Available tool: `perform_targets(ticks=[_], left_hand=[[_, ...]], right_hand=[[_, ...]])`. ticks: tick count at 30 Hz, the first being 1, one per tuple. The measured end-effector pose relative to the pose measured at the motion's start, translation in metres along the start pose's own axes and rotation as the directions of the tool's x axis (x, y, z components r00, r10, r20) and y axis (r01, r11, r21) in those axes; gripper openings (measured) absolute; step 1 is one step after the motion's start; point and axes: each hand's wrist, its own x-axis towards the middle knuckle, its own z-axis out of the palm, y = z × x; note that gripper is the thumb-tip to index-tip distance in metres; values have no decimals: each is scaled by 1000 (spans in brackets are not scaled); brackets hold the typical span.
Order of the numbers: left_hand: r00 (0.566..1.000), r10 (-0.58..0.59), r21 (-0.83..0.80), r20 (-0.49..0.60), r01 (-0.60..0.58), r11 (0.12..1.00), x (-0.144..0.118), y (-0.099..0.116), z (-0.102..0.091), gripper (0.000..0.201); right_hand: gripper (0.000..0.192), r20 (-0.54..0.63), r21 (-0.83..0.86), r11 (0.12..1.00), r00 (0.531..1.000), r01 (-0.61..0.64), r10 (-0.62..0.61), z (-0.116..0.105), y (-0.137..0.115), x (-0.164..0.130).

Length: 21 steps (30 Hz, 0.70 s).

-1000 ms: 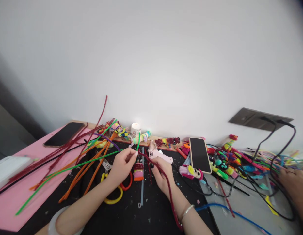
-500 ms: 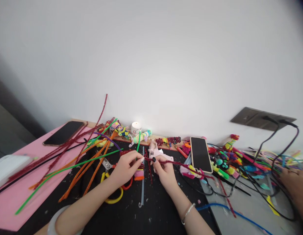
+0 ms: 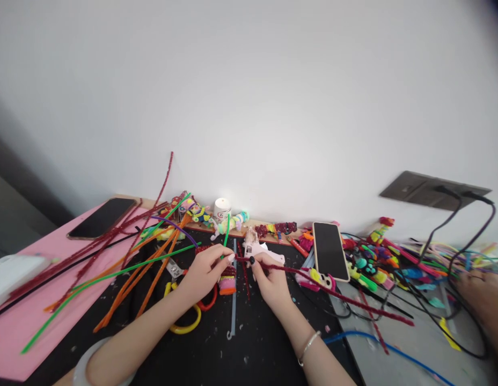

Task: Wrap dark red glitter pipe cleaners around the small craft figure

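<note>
Between my two hands stretches a dark red pipe cleaner (image 3: pixel 337 294), its long end slanting down to the right. My left hand (image 3: pixel 209 272) pinches it near its left end with thumb and fingertips. Close beside it, my right hand (image 3: pixel 271 287) grips it between thumb and curled fingers. Just behind my right hand lies a pale pink glue gun (image 3: pixel 259 250). Below my left fingers is a small pink, yellow and orange pipe-cleaner piece (image 3: pixel 227 285), partly covered. A grey glue stick (image 3: pixel 234 311) lies between my forearms, and scissors (image 3: pixel 188 328) with yellow and red handles sit under my left wrist.
Loose orange pipe cleaners (image 3: pixel 140 284) and red ones spread over a pink board (image 3: pixel 35 332) at left, near a black phone (image 3: pixel 102 218). Another phone (image 3: pixel 330 252) leans at right, beside colourful craft pieces and black cables (image 3: pixel 480 236). Another person's hand (image 3: pixel 480 297) is at far right.
The long end of the red pipe cleaner now reaches further right and lower, lying straighter. Both hands keep nearly the same pinch; the view has shifted slightly.
</note>
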Motion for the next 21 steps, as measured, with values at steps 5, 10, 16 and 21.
perform_targets(ticks=[5, 10, 16, 21], left_hand=[[1000, 12, 18, -3, -12, 1000, 0, 1, -1, 18], [998, 56, 54, -15, -55, 997, 2, 1, 0, 17], [996, 93, 82, -7, -92, 992, 1, 2, -1, 17], [992, 125, 98, 22, -126, 987, 1, 5, -2, 19]], right_hand=[[24, -2, 10, 1000, 1000, 5, -5, 0, 1, 0], [24, 6, 9, 1000, 1000, 5, -5, 1, 2, 0], [23, 69, 1, 1000, 998, -2, 2, 2, 3, 0], [25, 141, -21, 1000, 990, 9, -6, 1, 1, 0]])
